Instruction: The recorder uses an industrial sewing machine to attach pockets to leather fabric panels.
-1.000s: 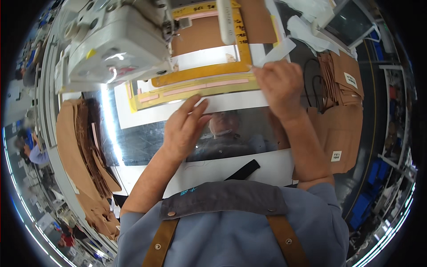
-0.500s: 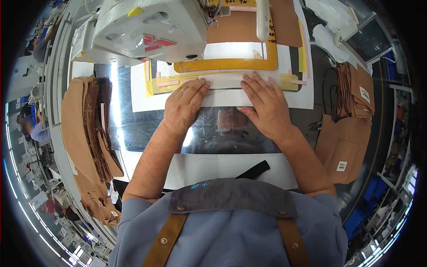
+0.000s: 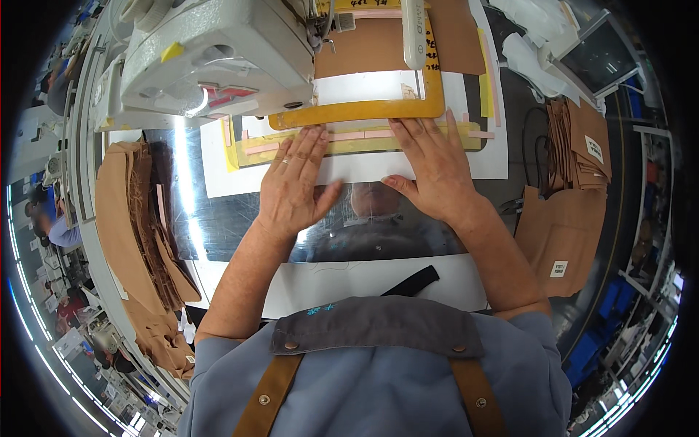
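Observation:
My left hand (image 3: 295, 182) lies flat with fingers stretched out, its fingertips on the near strip of a sewing template with yellow tape (image 3: 354, 146) and pink strips along it. My right hand (image 3: 435, 167) rests spread on the same strip farther right, thumb held apart. Neither hand grips anything. Just beyond my fingertips runs the near bar of an amber frame (image 3: 349, 113). White sheet material (image 3: 255, 182) lies under the template. Inside the frame is a brown fabric piece (image 3: 364, 54).
The white sewing machine head (image 3: 218, 65) overhangs the far left. Brown fabric pieces are stacked at left (image 3: 120, 218) and right (image 3: 590, 138). A screen (image 3: 601, 62) stands at the far right. A black strap (image 3: 413, 282) lies near my body on the shiny metal table (image 3: 240, 226).
A pale translucent strip under my fingers no longer covers the taped edge, and a long pink strip shows there now. My fingers have spread and straightened. The view has shifted slightly.

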Tool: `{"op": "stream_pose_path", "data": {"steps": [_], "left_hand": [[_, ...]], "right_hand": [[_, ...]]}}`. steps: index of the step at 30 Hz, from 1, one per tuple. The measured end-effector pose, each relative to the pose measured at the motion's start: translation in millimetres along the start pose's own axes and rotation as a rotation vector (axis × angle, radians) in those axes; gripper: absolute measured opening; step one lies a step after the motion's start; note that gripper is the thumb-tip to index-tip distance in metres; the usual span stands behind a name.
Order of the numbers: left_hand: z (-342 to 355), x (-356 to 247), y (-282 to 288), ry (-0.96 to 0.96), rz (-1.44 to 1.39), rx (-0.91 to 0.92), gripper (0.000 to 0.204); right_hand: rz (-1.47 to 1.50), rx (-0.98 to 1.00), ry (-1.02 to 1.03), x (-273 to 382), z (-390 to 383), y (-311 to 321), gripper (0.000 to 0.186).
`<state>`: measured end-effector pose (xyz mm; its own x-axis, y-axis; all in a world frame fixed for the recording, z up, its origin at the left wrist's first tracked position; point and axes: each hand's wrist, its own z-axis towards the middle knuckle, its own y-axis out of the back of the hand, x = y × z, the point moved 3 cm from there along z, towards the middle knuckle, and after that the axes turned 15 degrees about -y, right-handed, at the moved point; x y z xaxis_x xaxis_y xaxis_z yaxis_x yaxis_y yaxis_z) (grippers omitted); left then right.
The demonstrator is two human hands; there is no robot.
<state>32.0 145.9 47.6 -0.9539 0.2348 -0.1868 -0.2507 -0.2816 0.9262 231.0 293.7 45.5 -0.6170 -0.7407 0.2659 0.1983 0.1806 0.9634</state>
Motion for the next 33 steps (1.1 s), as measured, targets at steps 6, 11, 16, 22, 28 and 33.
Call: {"op": "stream_pose_path", "data": {"steps": [6, 11, 16, 22, 28, 33], "left_hand": [[11, -2, -5, 0.039, -0.049, 0.184, 0.097], [12, 3, -9, 0.073, -0.025, 0.207, 0.104], [12, 5, -8, 0.089, 0.001, 0.168, 0.109], [11, 7, -10, 0.104, 0.017, 0.141, 0.110], [12, 7, -9, 0.115, 0.064, 0.147, 0.110], [13, 5, -8, 0.129, 0.105, 0.171, 0.109]], "right_hand": [[-0.014, 0.043, -0.005, 4, 9, -1, 0.090], [-0.015, 0.011, -0.005, 8, 15, -6, 0.093], [0.027, 0.030, -0.015, 10, 16, -8, 0.096], [0.025, 0.013, -0.008, 9, 17, -7, 0.097], [-0.007, 0.005, -0.027, 9, 16, -6, 0.097], [-0.074, -0.067, -0.088, 6, 13, -3, 0.093]]}}
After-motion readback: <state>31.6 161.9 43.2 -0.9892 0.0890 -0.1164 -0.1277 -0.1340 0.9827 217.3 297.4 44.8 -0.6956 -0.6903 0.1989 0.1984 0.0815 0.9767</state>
